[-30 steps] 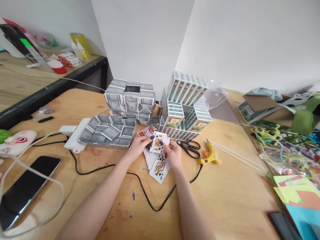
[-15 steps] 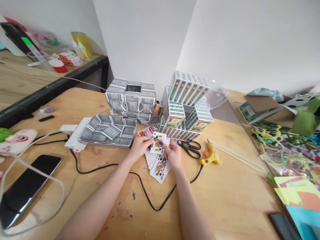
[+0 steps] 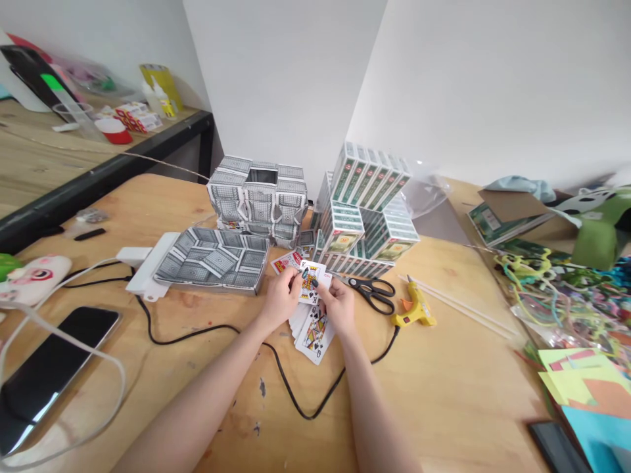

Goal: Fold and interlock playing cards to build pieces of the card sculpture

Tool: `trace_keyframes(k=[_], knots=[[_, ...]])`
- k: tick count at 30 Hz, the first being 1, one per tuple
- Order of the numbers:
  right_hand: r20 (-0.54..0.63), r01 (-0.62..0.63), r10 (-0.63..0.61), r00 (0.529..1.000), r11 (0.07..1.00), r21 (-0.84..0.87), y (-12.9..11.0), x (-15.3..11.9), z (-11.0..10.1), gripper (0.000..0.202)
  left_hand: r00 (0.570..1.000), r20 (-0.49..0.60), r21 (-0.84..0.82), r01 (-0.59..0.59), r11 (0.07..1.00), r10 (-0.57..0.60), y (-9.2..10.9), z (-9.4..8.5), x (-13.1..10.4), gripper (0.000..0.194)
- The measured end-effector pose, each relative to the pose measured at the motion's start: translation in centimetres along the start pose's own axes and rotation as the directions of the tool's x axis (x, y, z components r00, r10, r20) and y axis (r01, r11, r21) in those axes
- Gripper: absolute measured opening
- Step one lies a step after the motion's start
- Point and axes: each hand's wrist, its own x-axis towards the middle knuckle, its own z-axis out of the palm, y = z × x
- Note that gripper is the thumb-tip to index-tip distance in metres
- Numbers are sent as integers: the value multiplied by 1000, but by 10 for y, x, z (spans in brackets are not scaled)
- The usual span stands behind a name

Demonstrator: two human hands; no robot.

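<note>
Between my two hands a king playing card point(image 3: 309, 282) is held face up, with another white card edge showing at its right. My left hand point(image 3: 282, 295) pinches its left side, and my right hand point(image 3: 338, 303) presses a thumb on its right side. Directly below, a fanned pile of playing cards point(image 3: 314, 336) lies on the table, a queen of spades on top. Behind my left hand is a red-and-white card point(image 3: 284, 261). A shallow tray covered in playing cards point(image 3: 165, 266) and a box built from cards point(image 3: 259, 207) stand to the left and behind.
Black scissors point(image 3: 377, 290) and a yellow glue gun point(image 3: 415, 309) lie right of my hands. Stacked card packs point(image 3: 345, 230) rise behind. The black cord point(image 3: 290, 387) loops across the front. A phone point(image 3: 54, 374) and a white power strip point(image 3: 154, 266) are at left.
My left thumb has shifted left toward the king's edge, uncovering more of its face. Both hands stay over the same spot, and the cards below have barely moved.
</note>
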Motion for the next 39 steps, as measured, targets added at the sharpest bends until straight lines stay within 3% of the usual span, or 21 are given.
trace_keyframes(k=[9,16,22,27,30,35,39], knots=[[83,23,-33,996,994,111,-3,-1,-1,26,996,-88,45,-14,999,18,3,-6,-1,16],[43,73,-77,996,994,75,2,-1,-1,24,990,-122,124,-57,991,72,3,-5,-5,17],[-63,185,-200,978,964,-189,5,-1,-3,27,980,-74,147,-172,974,184,2,-2,-8,15],[-137,220,-352,926,797,-563,10,-6,-3,31,964,-41,127,-257,958,264,6,1,-11,19],[-168,223,-422,891,728,-648,13,-8,0,31,948,-5,136,-316,939,319,8,3,-13,20],[-259,216,-394,882,825,-522,12,-8,2,30,922,28,176,-386,906,387,8,4,-14,20],[-234,281,-380,895,887,-366,7,-6,0,30,910,7,207,-407,890,414,5,5,-13,21]])
